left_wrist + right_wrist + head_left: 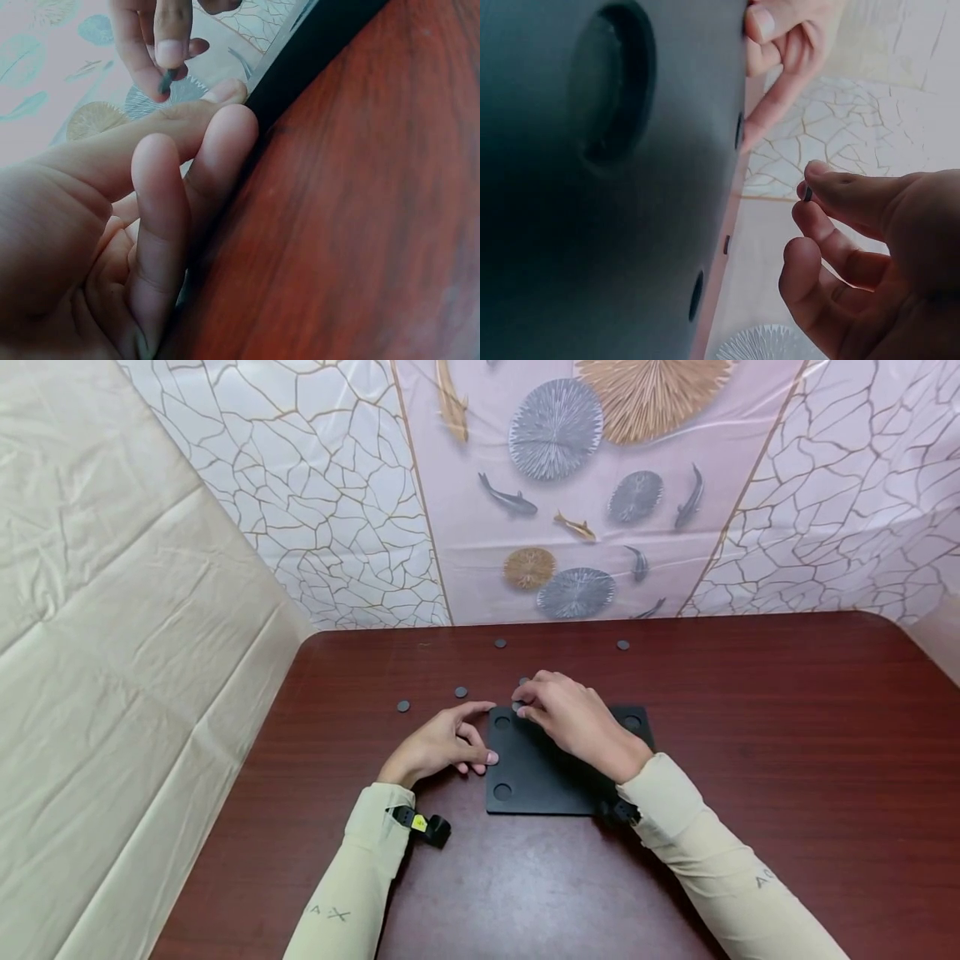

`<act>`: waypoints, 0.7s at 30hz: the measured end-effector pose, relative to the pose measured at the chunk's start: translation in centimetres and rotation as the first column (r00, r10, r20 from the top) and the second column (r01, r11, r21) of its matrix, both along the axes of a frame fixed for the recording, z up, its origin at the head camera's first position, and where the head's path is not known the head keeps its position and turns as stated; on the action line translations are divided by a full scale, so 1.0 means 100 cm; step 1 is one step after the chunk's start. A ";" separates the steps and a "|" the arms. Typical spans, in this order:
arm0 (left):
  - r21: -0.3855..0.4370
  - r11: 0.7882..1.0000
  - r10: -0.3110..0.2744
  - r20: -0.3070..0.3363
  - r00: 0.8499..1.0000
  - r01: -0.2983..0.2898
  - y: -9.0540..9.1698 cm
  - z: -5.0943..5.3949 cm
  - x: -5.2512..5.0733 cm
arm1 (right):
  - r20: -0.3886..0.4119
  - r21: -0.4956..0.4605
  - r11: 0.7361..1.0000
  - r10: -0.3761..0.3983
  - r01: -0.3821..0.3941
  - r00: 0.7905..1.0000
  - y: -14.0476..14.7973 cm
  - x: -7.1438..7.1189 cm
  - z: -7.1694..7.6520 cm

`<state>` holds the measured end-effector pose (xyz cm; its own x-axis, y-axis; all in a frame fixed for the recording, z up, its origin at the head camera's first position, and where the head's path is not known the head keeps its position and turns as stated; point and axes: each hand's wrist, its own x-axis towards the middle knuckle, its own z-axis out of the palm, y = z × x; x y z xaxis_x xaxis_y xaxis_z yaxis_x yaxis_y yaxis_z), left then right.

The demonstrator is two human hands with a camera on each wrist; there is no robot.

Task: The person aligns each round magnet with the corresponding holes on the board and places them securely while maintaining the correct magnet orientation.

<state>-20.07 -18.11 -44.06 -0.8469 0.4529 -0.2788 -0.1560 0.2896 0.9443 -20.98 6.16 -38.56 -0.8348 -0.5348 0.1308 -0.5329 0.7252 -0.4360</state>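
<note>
A flat black board (551, 777) with round recesses lies on the table. My left hand (442, 743) is at its left side, thumb touching the left edge and index finger reaching to the far left corner. The left wrist view shows these fingers (229, 131) against the board's side. Over the board's far edge, my right hand (573, 718) pinches a small dark disc (808, 193) between thumb and fingertips, near the far left recess (502, 722). The disc appears tilted on edge and apart from the board. My right hand and forearm hide part of the board.
Several similar discs lie on the brown table (772, 793) beyond the board: a far disc (500, 643), a far right disc (623, 645), a nearer disc (461, 692), a leftmost disc (403, 706) and one partly hidden disc (524, 681). A patterned cloth (360, 510) hangs behind.
</note>
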 end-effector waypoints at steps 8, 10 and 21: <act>0.001 1.000 0.002 0.004 1.000 -0.002 0.001 0.002 0.000 | 0.080 0.043 0.999 0.002 -0.005 0.997 -0.011 -0.003 -0.005; 0.000 1.000 0.003 0.006 1.000 -0.003 0.001 0.001 0.001 | 0.091 0.055 0.998 0.005 -0.010 0.996 -0.013 -0.005 -0.006; -0.005 1.000 0.006 0.011 1.000 -0.006 0.000 0.001 0.000 | 0.058 0.105 0.993 0.048 -0.054 0.997 -0.018 -0.010 -0.008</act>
